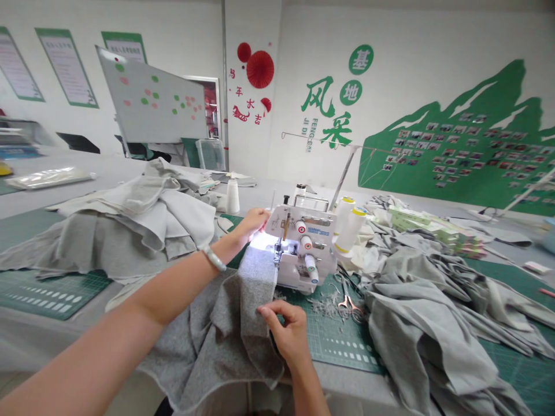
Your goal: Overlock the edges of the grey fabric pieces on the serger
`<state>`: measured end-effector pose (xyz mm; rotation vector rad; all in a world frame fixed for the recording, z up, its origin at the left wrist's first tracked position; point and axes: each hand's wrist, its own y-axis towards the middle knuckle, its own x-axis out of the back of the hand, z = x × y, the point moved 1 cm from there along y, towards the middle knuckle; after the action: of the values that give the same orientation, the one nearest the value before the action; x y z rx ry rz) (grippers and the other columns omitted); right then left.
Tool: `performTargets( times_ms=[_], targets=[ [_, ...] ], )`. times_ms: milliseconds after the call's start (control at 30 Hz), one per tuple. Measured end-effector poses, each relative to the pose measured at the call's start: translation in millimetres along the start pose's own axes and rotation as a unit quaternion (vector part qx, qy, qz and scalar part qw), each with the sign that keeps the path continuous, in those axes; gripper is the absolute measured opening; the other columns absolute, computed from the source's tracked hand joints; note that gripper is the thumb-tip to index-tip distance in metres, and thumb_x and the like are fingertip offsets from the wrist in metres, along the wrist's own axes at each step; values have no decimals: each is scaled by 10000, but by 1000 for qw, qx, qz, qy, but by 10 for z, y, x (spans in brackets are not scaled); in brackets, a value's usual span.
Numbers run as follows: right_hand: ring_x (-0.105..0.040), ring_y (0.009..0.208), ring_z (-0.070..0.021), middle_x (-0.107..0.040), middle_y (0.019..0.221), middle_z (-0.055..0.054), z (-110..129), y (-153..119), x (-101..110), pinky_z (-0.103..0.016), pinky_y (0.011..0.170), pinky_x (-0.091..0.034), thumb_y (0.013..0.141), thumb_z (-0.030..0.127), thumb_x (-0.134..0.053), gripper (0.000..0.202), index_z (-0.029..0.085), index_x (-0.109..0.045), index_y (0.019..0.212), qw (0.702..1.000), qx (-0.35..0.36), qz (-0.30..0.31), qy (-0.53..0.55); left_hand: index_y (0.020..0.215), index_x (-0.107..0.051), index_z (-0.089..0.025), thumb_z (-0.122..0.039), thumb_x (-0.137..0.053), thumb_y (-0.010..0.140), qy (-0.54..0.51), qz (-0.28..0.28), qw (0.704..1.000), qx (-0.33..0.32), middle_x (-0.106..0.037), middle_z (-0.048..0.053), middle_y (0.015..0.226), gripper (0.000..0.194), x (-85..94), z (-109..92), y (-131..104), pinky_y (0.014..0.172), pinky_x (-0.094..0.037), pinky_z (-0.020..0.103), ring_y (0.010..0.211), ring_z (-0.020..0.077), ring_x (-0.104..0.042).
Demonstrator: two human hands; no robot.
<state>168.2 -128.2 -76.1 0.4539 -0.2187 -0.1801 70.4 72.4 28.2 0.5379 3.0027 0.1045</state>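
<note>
A white overlock sewing machine (303,245) stands on a green cutting mat, its lamp lighting the needle area. Grey fabric (258,277) runs under the presser foot and drapes over the table's front edge in folds. At the machine's rear left, my left hand (252,225) has its fingers closed at the far end of this fabric; the fingertips are partly hidden. Closer to me, my right hand (289,330) pinches the fabric's right edge between thumb and forefinger. Small scissors (346,300) lie right of the machine beside grey lint scraps (325,306).
Piles of grey cloth (147,214) lie left, and more grey cloth (429,312) is heaped right. A white thread cone (233,196) stands behind my left hand. Yellow-topped thread cones (351,225) and a thread stand (344,176) rise behind the machine.
</note>
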Motion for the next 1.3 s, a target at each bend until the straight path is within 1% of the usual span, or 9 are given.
performTargets(
  times_ms=[133,200,300,367,467,567,800,1067,1300],
  targets=[
    [-637,580,-159,-716,620,-25,2,5,-12,-236,583,-460,814,278,-641,200,186,-745,671,1000,-4,3,8,634,-602,-160,-94,-642,695,83,-60,991,-83,-548,-42,589,98,162,113,-506,633,-382,223,609,112,-490],
    [-628,584,-153,-716,636,-23,-6,7,-21,-236,592,-461,809,269,-641,175,184,-749,701,1000,-6,7,9,693,-670,-160,-116,-665,699,157,8,978,-133,-643,-12,708,45,192,150,-737,729,-425,249,713,139,-560],
    [-591,577,-137,-686,642,-10,-29,5,-23,-235,593,-444,814,260,-627,155,180,-759,808,1000,-8,9,4,882,-724,-178,-166,-647,773,298,144,910,-251,-710,48,985,134,183,191,-924,929,-424,329,963,197,-617],
    [-527,540,-120,-613,592,17,-43,1,-16,-231,563,-409,820,257,-615,181,181,-757,903,1000,-9,14,-2,941,-723,-177,-177,-614,822,332,170,881,-291,-703,74,1052,162,187,228,-945,970,-417,352,1030,206,-614],
    [-432,501,-102,-488,540,56,-44,-5,-10,-225,532,-356,826,252,-602,222,181,-733,992,999,-6,32,-6,958,-729,-171,-180,-598,848,327,170,877,-307,-702,88,1055,171,225,267,-907,963,-431,355,1031,203,-617],
    [-435,519,-100,-472,556,60,-32,-9,-17,-221,546,-354,836,254,-596,141,177,-688,909,999,-1,35,2,984,-737,-182,-187,-623,835,331,201,868,-310,-703,86,1065,188,272,248,-849,965,-431,362,1025,205,-620],
    [-461,570,-97,-457,647,61,-102,-1,-43,-198,548,-384,834,281,-623,232,222,-422,735,996,-4,-60,62,943,-757,-182,-252,-614,857,316,258,860,-306,-708,84,1010,181,302,196,-704,918,-451,340,969,195,-629],
    [-427,550,-94,-432,635,60,-169,-4,-18,-196,523,-348,869,283,-579,153,210,-490,768,995,-15,-83,58,1135,-693,-227,-352,-574,897,373,239,836,-324,-657,78,1224,294,372,233,-880,1022,-344,413,1141,248,-559],
    [-416,523,-92,-433,619,56,-179,-14,-15,-197,485,-328,881,279,-566,95,193,-590,913,997,-24,-27,62,1239,-631,-252,-473,-492,924,409,236,824,-314,-581,71,1344,409,400,253,-977,1055,-275,443,1234,278,-489]
  ],
)
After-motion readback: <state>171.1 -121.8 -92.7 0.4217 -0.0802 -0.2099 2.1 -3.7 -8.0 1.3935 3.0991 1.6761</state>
